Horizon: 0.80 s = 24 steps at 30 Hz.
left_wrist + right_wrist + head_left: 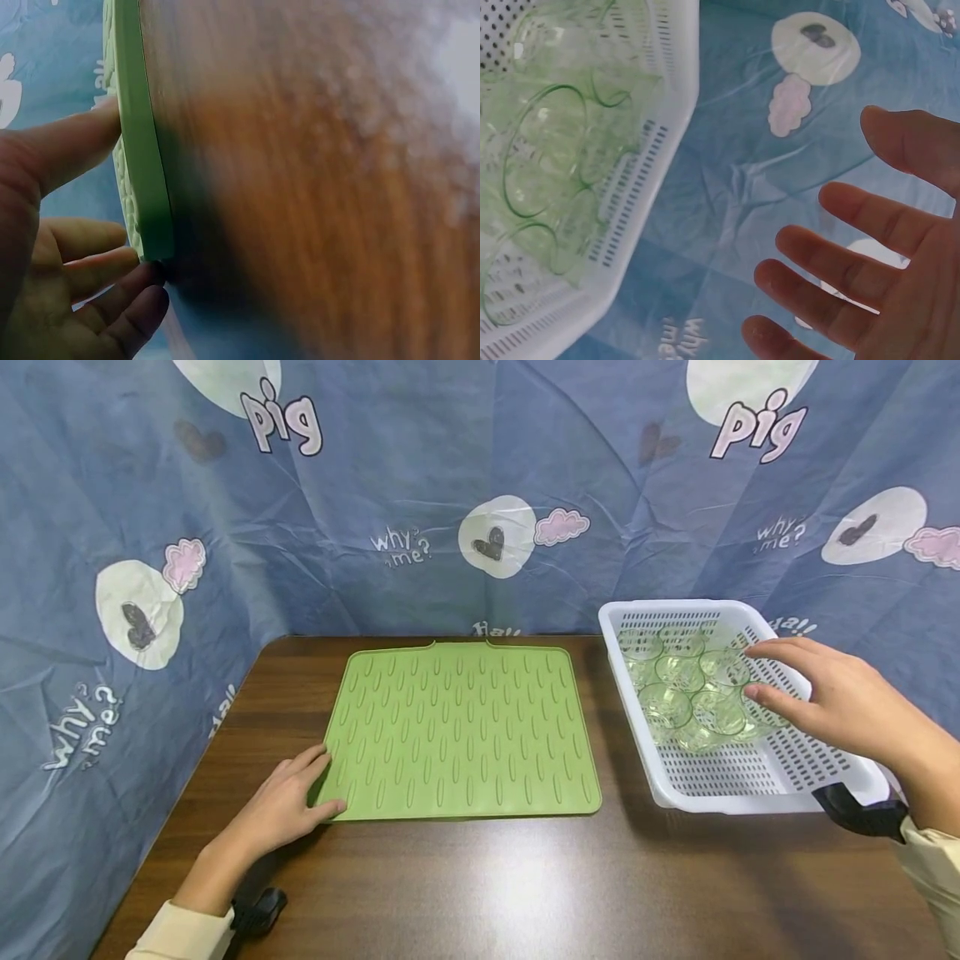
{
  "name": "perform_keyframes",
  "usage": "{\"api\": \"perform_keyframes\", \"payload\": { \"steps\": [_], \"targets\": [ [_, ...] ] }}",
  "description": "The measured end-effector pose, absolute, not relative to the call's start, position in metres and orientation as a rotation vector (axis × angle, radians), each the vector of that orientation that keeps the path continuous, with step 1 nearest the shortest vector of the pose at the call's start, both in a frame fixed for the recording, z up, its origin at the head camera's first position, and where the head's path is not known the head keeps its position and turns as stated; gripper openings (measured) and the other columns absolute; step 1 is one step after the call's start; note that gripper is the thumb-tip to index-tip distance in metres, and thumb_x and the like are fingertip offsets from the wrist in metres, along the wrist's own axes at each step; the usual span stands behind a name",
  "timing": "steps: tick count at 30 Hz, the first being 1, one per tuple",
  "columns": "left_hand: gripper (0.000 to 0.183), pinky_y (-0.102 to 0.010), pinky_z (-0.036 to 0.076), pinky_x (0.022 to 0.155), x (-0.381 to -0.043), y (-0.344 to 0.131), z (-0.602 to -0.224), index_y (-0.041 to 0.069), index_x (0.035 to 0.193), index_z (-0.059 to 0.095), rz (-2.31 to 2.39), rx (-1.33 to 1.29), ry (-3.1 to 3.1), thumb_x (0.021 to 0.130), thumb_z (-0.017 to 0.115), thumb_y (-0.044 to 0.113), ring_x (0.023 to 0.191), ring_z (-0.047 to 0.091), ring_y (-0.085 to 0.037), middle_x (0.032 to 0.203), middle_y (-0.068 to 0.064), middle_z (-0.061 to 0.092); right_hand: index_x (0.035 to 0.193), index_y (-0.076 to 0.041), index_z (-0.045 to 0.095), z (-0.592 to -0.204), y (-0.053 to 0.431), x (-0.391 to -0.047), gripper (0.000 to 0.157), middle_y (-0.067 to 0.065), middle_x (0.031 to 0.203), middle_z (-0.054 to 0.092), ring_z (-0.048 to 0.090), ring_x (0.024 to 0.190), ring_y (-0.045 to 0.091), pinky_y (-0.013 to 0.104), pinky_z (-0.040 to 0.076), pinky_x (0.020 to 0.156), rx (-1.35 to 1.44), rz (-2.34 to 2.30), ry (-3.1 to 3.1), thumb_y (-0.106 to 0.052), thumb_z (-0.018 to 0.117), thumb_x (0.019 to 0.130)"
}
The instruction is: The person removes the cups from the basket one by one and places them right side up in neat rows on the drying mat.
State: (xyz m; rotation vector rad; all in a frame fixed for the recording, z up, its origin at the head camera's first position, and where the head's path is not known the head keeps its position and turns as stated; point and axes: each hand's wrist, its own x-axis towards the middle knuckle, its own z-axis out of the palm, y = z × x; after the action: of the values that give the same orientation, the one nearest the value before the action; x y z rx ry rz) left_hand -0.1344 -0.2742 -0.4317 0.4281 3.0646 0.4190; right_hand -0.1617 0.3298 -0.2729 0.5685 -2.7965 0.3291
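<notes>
A green ridged mat (465, 735) lies flat on the table. At its front left corner my left hand (288, 797) rests with fingers spread. The left wrist view shows the thumb touching the face of the mat (146, 172), with the other fingers loose by its edge. On the right stands a white perforated basket (720, 785) with several clear greenish glasses (678, 677) grouped toward its far left. Over the basket's right side hovers my right hand (840, 693), fingers apart and holding nothing. In the right wrist view these fingers are apart from the glasses (544, 150).
The brown wooden table (450, 885) carries the mat and the basket. A blue printed cloth (420, 485) hangs behind the table and along its left side. Black straps (258, 912) circle both wrists.
</notes>
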Motion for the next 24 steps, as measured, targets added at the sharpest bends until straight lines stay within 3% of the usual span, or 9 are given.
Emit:
{"api": "perform_keyframes", "payload": {
  "steps": [5, 12, 17, 24],
  "targets": [
    [0.078, -0.056, 0.038, 0.09, -0.133, -0.275, -0.432, -0.003, 0.133, 0.044, 0.423, 0.465, 3.047, 0.078, 0.068, 0.046, 0.119, 0.04, -0.044, 0.143, -0.022, 0.034, 0.12, -0.011, 0.057, -0.277, 0.333, -0.163, 0.043, 0.017, 0.118, 0.057, 0.05, 0.111, 0.036, 0.05, 0.035, 0.087, 0.562, 0.356, -2.818, -0.028, 0.068, 0.082],
    [0.077, -0.057, 0.037, 0.09, -0.13, -0.275, -0.432, 0.002, 0.135, 0.044, 0.398, 0.513, 3.025, 0.08, 0.062, 0.053, 0.12, 0.039, -0.041, 0.146, -0.02, 0.03, 0.121, -0.014, 0.057, -0.283, 0.339, -0.164, 0.043, 0.014, 0.12, 0.059, 0.054, 0.104, 0.028, 0.04, 0.039, 0.074, 0.521, 0.322, -2.84, -0.029, 0.067, 0.082],
    [0.08, -0.06, 0.035, 0.088, -0.129, -0.276, -0.431, 0.003, 0.137, 0.042, 0.385, 0.489, 3.014, 0.08, 0.059, 0.057, 0.12, 0.038, -0.041, 0.147, -0.019, 0.027, 0.122, -0.013, 0.056, -0.29, 0.338, -0.163, 0.043, 0.015, 0.121, 0.059, 0.056, 0.104, 0.032, 0.047, 0.04, 0.077, 0.511, 0.363, -2.868, -0.028, 0.067, 0.083],
    [0.083, -0.061, 0.034, 0.088, -0.13, -0.275, -0.432, 0.004, 0.138, 0.04, 0.377, 0.45, 2.997, 0.079, 0.058, 0.06, 0.121, 0.036, -0.04, 0.149, -0.018, 0.025, 0.122, -0.012, 0.057, -0.304, 0.336, -0.159, 0.043, 0.01, 0.116, 0.062, 0.058, 0.101, 0.029, 0.045, 0.044, 0.075, 0.528, 0.383, -2.871, -0.027, 0.068, 0.082]
  ]
}}
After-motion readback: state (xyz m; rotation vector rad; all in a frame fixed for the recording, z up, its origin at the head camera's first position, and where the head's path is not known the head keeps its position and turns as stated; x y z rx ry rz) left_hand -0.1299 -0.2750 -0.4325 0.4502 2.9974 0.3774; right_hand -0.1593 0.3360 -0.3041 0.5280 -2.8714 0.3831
